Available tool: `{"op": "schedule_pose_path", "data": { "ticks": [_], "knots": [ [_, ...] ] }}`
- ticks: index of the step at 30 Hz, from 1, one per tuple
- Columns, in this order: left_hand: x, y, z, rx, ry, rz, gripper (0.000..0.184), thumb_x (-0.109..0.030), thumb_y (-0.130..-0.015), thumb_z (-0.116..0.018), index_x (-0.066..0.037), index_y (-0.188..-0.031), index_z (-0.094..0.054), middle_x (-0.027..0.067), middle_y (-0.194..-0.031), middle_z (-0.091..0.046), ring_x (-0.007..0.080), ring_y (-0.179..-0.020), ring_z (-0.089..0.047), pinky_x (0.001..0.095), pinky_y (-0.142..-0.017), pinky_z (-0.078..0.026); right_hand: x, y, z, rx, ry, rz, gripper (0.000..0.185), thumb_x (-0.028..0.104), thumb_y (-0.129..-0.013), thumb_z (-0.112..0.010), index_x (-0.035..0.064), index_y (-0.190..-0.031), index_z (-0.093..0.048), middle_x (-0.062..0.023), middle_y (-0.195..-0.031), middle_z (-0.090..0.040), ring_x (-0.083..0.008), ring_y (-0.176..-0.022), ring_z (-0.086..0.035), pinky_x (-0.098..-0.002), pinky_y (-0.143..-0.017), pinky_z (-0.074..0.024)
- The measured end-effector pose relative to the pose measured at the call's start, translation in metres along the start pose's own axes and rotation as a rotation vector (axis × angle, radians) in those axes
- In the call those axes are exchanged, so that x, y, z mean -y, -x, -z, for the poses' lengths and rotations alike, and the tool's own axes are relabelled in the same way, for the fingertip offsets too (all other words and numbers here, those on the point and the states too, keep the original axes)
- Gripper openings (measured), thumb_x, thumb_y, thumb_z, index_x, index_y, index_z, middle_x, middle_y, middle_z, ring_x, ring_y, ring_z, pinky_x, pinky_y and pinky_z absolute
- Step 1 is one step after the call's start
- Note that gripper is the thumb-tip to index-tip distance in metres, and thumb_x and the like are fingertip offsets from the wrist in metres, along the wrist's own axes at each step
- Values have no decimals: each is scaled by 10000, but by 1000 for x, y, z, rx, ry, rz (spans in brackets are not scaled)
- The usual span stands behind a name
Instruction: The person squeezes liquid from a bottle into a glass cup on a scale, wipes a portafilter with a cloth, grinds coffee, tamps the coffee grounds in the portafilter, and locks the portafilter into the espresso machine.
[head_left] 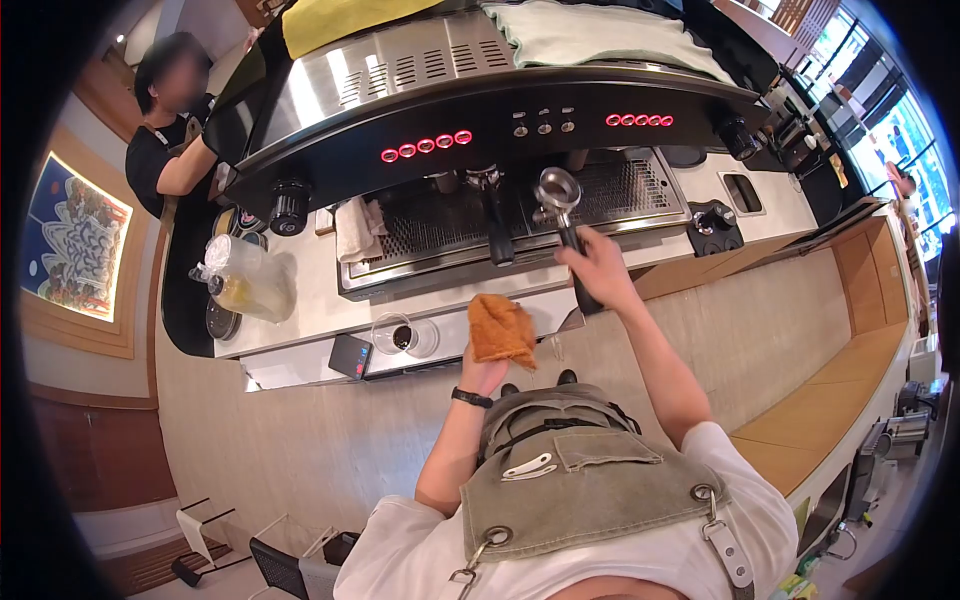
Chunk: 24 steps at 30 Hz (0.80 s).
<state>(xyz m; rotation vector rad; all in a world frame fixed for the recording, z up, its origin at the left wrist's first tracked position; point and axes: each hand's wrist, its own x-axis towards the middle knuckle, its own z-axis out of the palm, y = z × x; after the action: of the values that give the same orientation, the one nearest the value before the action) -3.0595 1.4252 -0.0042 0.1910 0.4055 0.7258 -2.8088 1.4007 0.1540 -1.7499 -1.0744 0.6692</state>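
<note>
My right hand (600, 268) is closed round the black handle of a portafilter (560, 195), its metal basket facing up in front of the espresso machine (545, 100). An orange-brown cloth (502, 330) is draped over my left hand (482, 376), which grips it from below; the fingers are mostly hidden. A second portafilter (497, 230) is fitted in the machine, just left of the held one. On the counter edge left of the cloth, a clear cup (392, 330) with dark liquid stands beside a small black scale (350, 356).
A folded white cloth (358, 230) lies at the left end of the drip tray (620, 190). Clear pitchers (245, 275) stand farther left. A black tamping mat (714, 228) with tools is at right. A co-worker (170, 130) stands behind the machine's left end.
</note>
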Motion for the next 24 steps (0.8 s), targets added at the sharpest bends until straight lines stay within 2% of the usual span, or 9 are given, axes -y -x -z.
{"op": "schedule_pose_path", "data": {
  "ticks": [1, 7, 10, 16, 17, 20, 21, 23, 24],
  "knots": [
    [-5, 4, 10, 27, -4, -18, 474, -364, -1095, -489, -115, -1497, -467, 96, -1472, -554, 278, -1342, -544, 469, -1149, -447, 3, -15, -3, -88, 101, 95, 324, 270, -855, -723, -40, -823, -632, -171, -649, -636, -294, -621, -654, -430, -641, -495],
    [-25, 31, 16, -131, -210, -49, 458, -363, -1111, -457, -113, -1495, -471, 98, -1474, -556, 287, -1346, -543, 474, -1136, -459, 4, -71, -25, -172, 388, 47, 425, 366, -841, -721, -19, -1022, -730, -232, -828, -724, -441, -856, -707, -496, -797, -552],
    [-29, 45, 6, -145, -166, -8, 513, -441, -1110, -434, -75, -1465, -484, 107, -1436, -580, 293, -1306, -579, 459, -1105, -486, -9, -89, -37, -213, 502, 50, 514, 415, -836, -725, 8, -1150, -720, -241, -969, -737, -451, -979, -700, -523, -900, -554],
    [-40, 58, -22, 40, 30, 56, 763, -678, -1025, -434, -42, -1432, -541, 122, -1453, -587, 321, -1358, -543, 497, -1132, -449, -14, -104, -45, -266, 569, 44, 569, 464, -855, -721, 25, -1216, -693, -250, -1134, -715, -448, -1086, -669, -531, -935, -543],
    [-42, 58, -26, -22, 89, 105, 631, -542, -1051, -493, -27, -1410, -559, 132, -1425, -611, 322, -1344, -556, 496, -1137, -446, -21, -108, -47, -266, 569, 45, 591, 482, -861, -718, 38, -1248, -680, -240, -1180, -707, -444, -1144, -644, -530, -970, -525],
    [-36, 41, -7, -110, -107, 173, 491, -353, -1039, -550, -27, -1406, -557, 135, -1419, -617, 319, -1335, -565, 496, -1144, -439, -4, -99, -29, -86, 517, -23, 580, 473, -880, -709, 46, -1270, -666, -226, -1198, -701, -435, -1173, -623, -524, -976, -516],
    [-31, 39, -6, -114, -57, 183, 462, -300, -1018, -565, -30, -1394, -561, 130, -1403, -625, 315, -1319, -576, 491, -1137, -446, -7, -73, -29, -345, 529, 295, 478, 379, -904, -726, 18, -1213, -666, -216, -1088, -695, -406, -1072, -636, -472, -903, -529],
    [-24, 24, -9, -103, 26, 204, 424, -194, -978, -595, -37, -1370, -567, 121, -1372, -641, 305, -1288, -598, 481, -1123, -461, 19, 5, -21, -441, 268, 395, 375, 273, -932, -749, 3, -1171, -646, -170, -1032, -657, -300, -960, -631, -412, -835, -518],
    [-17, 14, -13, -99, 69, 232, 416, -198, -980, -590, -40, -1365, -570, 119, -1366, -643, 305, -1284, -600, 479, -1125, -458, -16, 42, -19, -314, 142, 221, 355, 244, -935, -764, 11, -1171, -638, -136, -1051, -637, -241, -939, -611, -393, -808, -509]
  ]
}}
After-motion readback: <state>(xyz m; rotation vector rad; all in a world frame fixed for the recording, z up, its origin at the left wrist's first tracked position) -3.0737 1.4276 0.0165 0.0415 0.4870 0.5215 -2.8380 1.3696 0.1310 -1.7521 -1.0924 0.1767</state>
